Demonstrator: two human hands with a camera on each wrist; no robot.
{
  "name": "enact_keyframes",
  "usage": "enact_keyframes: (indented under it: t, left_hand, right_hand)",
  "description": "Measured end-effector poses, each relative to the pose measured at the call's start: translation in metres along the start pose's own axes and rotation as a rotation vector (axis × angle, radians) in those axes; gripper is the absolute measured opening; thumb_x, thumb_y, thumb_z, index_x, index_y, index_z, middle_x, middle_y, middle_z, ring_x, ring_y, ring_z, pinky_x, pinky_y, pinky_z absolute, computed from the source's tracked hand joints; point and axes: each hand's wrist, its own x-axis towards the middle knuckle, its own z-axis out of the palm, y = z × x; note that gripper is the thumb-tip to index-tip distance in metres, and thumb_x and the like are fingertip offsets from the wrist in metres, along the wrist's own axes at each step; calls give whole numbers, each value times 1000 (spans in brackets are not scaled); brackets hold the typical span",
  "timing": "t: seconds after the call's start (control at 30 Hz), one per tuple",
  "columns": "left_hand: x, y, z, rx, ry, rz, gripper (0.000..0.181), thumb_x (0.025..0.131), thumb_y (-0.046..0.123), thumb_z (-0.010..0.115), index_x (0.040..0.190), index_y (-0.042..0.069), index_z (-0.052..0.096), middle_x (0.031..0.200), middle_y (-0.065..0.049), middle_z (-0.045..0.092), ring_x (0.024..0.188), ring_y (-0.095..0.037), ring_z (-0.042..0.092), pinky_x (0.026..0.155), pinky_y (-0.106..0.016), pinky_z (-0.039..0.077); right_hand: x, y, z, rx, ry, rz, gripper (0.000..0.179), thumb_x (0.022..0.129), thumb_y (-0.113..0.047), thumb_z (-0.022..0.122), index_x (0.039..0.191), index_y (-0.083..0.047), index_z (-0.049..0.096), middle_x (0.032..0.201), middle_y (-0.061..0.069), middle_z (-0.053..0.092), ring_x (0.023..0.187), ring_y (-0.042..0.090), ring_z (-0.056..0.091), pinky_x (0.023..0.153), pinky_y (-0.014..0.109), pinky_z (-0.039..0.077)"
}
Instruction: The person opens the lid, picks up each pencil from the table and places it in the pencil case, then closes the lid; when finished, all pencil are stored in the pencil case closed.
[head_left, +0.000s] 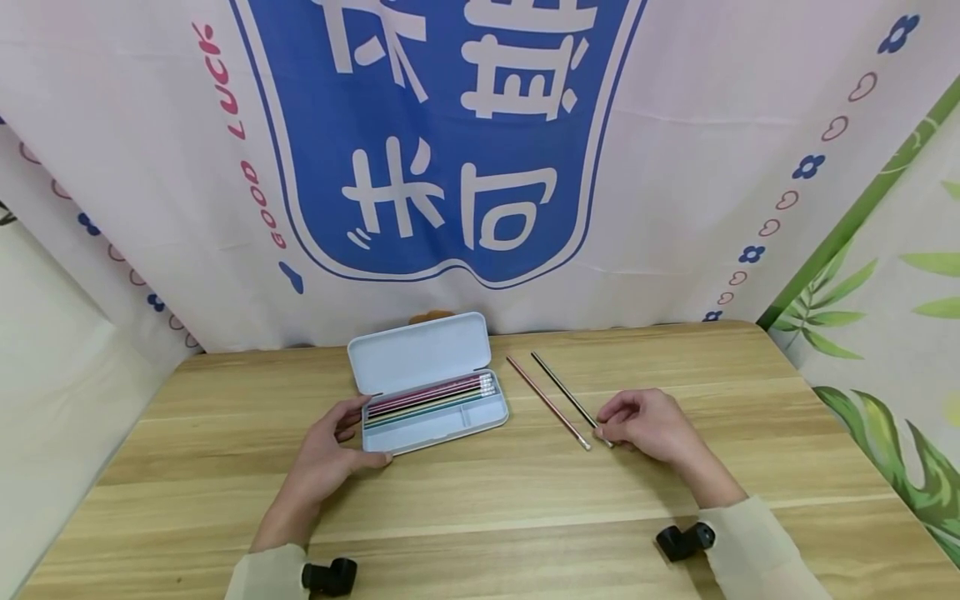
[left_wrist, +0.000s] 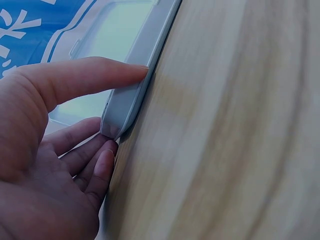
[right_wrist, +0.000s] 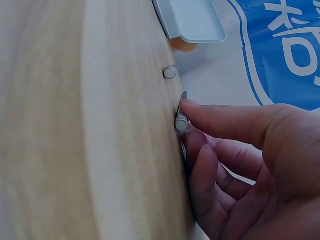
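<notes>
A light blue pencil case [head_left: 431, 429] lies with its lid [head_left: 420, 353] raised. Several pencils [head_left: 427, 401] rest inside, white erasers towards the right. My left hand [head_left: 324, 460] holds the case's left end, the thumb along its front wall and the fingers around the far side, as the left wrist view also shows. To the right, a dark pencil [head_left: 561, 385] slants across the table; my right hand [head_left: 651, 427] pinches it near its eraser end [right_wrist: 182, 123] between thumb and fingers. A pink pencil [head_left: 546, 400] lies apart, just left of it, touched by neither hand.
The wood-grain table [head_left: 480, 533] reaches back to a hanging white and blue cloth [head_left: 660, 208]. A small orange-brown thing [head_left: 431, 317] shows behind the case lid. Black wrist devices [head_left: 684, 542] sit at both sleeves.
</notes>
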Motion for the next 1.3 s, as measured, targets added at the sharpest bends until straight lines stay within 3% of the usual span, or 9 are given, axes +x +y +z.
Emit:
enact_keyframes:
  t: [0.17, 0.33, 0.67, 1.3]
  left_hand:
    - [0, -1, 0, -4, 4, 6, 100, 76, 9, 94, 162, 7, 43, 163, -23, 47, 149, -40, 45, 125, -56, 37]
    - [0, -1, 0, -4, 1, 4, 100, 77, 9, 94, 162, 7, 42, 164, -23, 46, 149, -40, 44, 125, -56, 36]
    - [-1, -1, -1, -8, 4, 7, 100, 76, 8, 94, 162, 7, 43, 164, -23, 46, 149, -40, 45, 126, -56, 36]
    - [0, 1, 0, 10, -1, 5, 101, 76, 9, 94, 163, 6, 42, 163, -24, 47, 149, -41, 45, 126, -57, 36]
  right_hand:
    - [-1, 0, -2, -116, 43, -26, 20, 84, -21, 91, 96, -9, 80, 82, 1, 73, 75, 16, 64, 68, 26, 50]
    - [-4, -2, -5, -154, 65, -16, 17, 85, -20, 90, 94, -10, 80, 79, 0, 72, 74, 16, 62, 69, 28, 47]
    - [-4, 2, -14, -209, 98, -32, 17, 86, -23, 89, 94, -11, 80, 80, -1, 72, 74, 15, 61, 69, 30, 46]
    - [-5, 3, -15, -246, 85, -39, 13, 88, -23, 82, 90, -11, 78, 79, 0, 70, 74, 16, 59, 67, 29, 46]
